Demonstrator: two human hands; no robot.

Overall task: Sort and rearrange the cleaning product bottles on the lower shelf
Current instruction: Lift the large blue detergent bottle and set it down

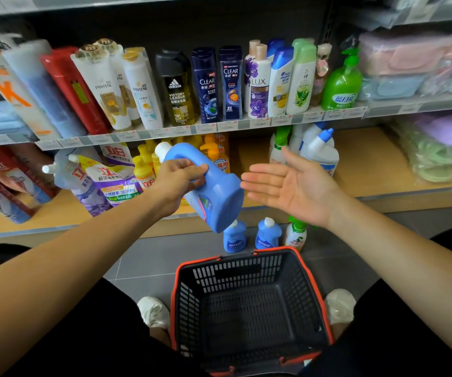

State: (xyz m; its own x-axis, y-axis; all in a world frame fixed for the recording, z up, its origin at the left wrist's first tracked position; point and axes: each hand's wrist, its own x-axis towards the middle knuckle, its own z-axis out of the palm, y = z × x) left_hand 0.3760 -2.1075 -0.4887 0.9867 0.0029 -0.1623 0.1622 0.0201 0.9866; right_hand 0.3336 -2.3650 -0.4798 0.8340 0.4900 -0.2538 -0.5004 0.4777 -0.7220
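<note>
Left hand (177, 176): fingers curled round the handle of the big blue bottle (216, 197); the bottle hangs tilted in the air, above and beyond the basket (246, 273).
Right hand (292, 186): flat, palm up, fingers apart, holding nothing, above the far right corner of the basket.
Lower shelf (369, 164): beyond the basket, with a bare gap in the middle.
Small blue bottles (234, 236): standing on the floor, just beyond the basket.
Risk: only one hand carries the bottle, so I think its heavy base may swing, slip and knock over the small bottles beyond the basket.
</note>
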